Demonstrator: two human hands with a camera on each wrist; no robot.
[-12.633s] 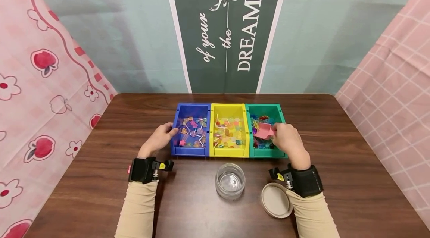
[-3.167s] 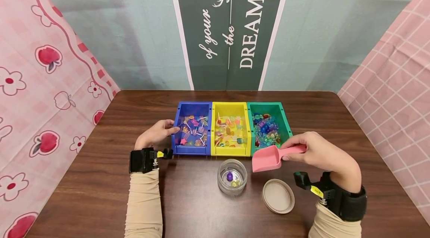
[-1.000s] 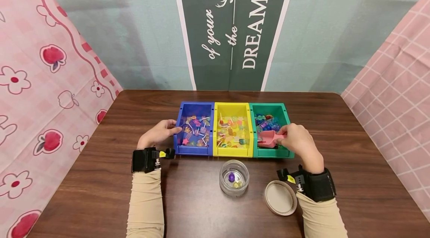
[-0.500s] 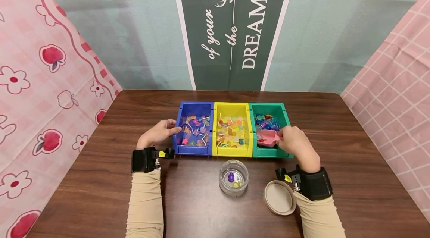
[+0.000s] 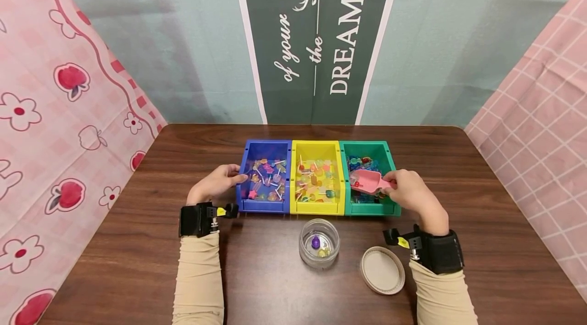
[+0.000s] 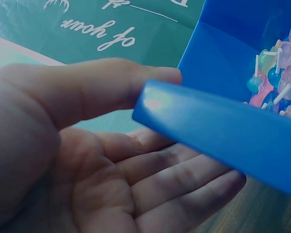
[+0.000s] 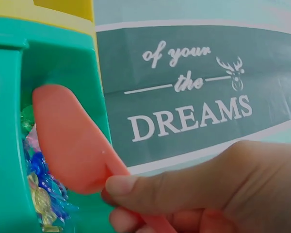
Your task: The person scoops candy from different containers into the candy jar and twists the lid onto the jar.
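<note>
My right hand (image 5: 408, 190) grips the handle of a pink scoop (image 5: 366, 181), thumb on top in the right wrist view. Its blade is inside the green bin (image 5: 373, 209), over shiny blue, green and red candy-shaped pieces (image 7: 47, 187). A small red piece shows in the blade in the head view. My left hand (image 5: 216, 182) holds the side wall of the blue bin (image 5: 262, 206), its thumb over the rim and fingers outside. A clear glass jar (image 5: 319, 262) in front of the bins contains a purple piece (image 5: 316, 242) and yellowish ones (image 5: 323, 252).
Between the blue and green bins, touching both, stands a yellow bin (image 5: 318, 208) of lollipop-shaped and other small pieces. A pale round lid (image 5: 382, 270) lies right of the jar, near my right forearm. Behind the table (image 5: 275, 289) hangs a printed cloth (image 5: 293, 106).
Purple and yellowish pieces have appeared in the once-empty jar. The scoop went from the green bin to beside the jar, then back; lately its blade has risen slightly. My left hand stays put.
</note>
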